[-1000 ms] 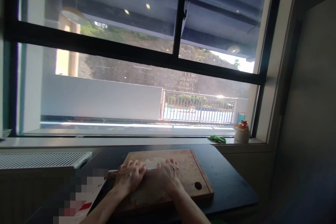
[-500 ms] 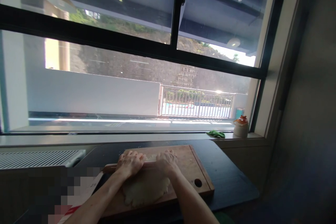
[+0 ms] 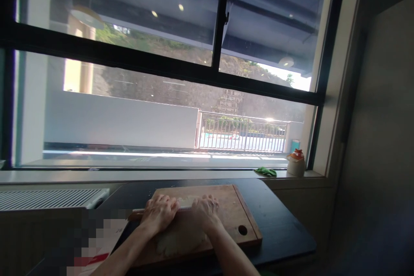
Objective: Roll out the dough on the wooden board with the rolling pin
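A flat sheet of pale dough (image 3: 181, 237) lies on a wooden cutting board (image 3: 237, 213). Across its far part rests a rolling pin (image 3: 185, 208), whose handle (image 3: 136, 213) sticks out past the board's left side. My left hand (image 3: 160, 211) is closed over the left part of the pin. Over the right part, my right hand (image 3: 206, 212) presses down, its fingers curled around it. Some dough shows beyond the pin, between the hands. Both hands and forearms cover parts of the dough and pin.
The board lies on a dark table (image 3: 278, 224) below a window. On the sill (image 3: 213, 175) are a green cloth (image 3: 265, 172) and a whitish container with an orange top (image 3: 296, 164). A radiator (image 3: 54, 198) stands left. A round hole (image 3: 242, 230) pierces the board.
The camera view has tilted up slightly, so the scene sits lower. My hands and the rolling pin have shifted slightly toward me, and more dough shows beyond the pin.
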Motion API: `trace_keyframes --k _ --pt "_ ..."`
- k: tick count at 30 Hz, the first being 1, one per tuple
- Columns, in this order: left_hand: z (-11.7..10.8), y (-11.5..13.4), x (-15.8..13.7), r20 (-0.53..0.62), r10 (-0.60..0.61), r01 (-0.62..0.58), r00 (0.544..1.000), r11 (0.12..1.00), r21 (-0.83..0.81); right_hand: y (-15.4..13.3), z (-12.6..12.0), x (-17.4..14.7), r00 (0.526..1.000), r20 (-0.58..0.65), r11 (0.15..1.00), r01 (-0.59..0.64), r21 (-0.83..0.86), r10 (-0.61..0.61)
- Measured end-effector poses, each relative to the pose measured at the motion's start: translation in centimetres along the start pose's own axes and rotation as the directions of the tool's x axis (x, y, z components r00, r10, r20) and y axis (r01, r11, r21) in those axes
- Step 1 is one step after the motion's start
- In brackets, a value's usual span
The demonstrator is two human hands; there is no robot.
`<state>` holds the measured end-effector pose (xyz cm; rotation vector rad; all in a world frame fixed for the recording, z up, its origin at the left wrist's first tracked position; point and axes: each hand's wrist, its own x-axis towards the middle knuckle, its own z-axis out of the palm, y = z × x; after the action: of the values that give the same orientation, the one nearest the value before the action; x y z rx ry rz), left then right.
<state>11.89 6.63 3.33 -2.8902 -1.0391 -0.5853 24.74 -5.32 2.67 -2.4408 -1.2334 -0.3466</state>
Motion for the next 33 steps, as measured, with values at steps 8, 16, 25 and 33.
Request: trace_keyframes --k 8,16,25,33 --pt "1.4 -0.7 3.7 0.072 -0.062 0.061 0.995 0.998 0.016 0.2 0.0 3.1 0.997 0.067 1.000 -0.031 0.005 0.030" --pt "2.1 -1.2 3.5 0.034 -0.005 0.005 0.999 1.000 0.017 0.5 0.4 2.9 0.997 0.073 0.999 -0.036 0.020 0.034" --pt "1.3 -0.5 1.2 -0.020 0.006 -0.006 1.000 1.000 0.017 0.2 0.6 0.7 1.000 -0.011 1.000 -0.023 0.003 0.023" --pt "2.0 -1.0 3.1 0.021 -0.026 0.025 0.999 0.999 0.024 0.2 0.8 2.6 0.997 0.032 0.998 -0.064 0.003 0.064"
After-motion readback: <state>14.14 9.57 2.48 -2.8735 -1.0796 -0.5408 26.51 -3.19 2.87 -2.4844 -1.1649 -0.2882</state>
